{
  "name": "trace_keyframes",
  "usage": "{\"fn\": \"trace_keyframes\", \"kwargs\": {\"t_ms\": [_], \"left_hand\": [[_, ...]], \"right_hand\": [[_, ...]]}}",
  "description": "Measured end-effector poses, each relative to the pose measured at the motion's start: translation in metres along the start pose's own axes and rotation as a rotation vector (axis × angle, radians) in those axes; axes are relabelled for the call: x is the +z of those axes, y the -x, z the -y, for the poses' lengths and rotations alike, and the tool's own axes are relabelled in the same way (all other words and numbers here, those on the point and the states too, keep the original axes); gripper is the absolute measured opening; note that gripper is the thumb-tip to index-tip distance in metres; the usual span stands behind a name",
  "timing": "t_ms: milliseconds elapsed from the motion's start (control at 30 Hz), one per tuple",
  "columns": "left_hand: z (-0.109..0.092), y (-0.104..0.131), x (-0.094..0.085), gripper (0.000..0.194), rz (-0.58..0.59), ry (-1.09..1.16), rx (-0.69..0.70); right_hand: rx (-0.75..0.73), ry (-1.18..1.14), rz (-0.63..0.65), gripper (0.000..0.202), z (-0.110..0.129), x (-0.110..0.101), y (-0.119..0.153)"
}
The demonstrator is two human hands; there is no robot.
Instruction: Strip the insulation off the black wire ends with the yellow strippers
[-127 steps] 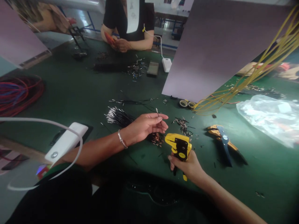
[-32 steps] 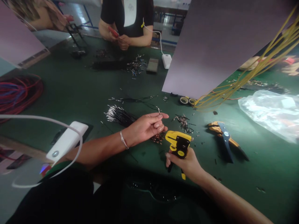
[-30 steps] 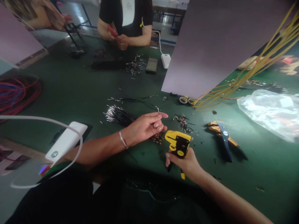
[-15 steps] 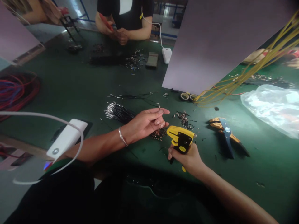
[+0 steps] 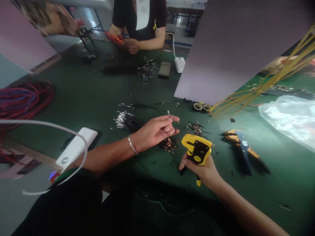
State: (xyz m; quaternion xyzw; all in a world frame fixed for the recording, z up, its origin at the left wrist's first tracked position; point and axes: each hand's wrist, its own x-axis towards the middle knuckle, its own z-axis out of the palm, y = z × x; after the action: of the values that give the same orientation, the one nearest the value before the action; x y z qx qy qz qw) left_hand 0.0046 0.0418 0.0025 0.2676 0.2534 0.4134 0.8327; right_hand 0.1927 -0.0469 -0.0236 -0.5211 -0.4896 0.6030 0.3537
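My left hand pinches a thin black wire between thumb and forefinger; its shiny metal terminal sticks up above the fingertips. Under that hand lies a bundle of black wires, with silvery ends on the left and bare copper ends on the right. My right hand is wrapped round the grip of a yellow and black wire stripper, whose head points up and left. Beyond the tool is a small heap of black wire scraps.
A blue and orange plier-like tool lies to the right, near a clear plastic bag. Tape rolls and yellow wires are behind. Red and blue cable coils lie left. Across the table a person's hands hold an orange-red tool.
The view has shifted, so most things sit slightly lower and further right. The wire stripper is a little farther from my left hand. Both hands keep their holds.
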Motion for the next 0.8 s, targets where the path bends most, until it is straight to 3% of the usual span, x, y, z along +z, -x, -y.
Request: {"fn": "trace_keyframes", "kwargs": {"t_ms": [333,800], "left_hand": [[-0.004,-0.001,-0.001,0.014,-0.020,-0.006,0.035],[0.002,-0.008,-0.013,0.014,-0.017,-0.086,0.045]], "right_hand": [[-0.006,-0.151,0.080,0.017,-0.003,-0.014,-0.004],[-0.124,-0.053,-0.142,0.007,0.005,-0.033,-0.008]]}}
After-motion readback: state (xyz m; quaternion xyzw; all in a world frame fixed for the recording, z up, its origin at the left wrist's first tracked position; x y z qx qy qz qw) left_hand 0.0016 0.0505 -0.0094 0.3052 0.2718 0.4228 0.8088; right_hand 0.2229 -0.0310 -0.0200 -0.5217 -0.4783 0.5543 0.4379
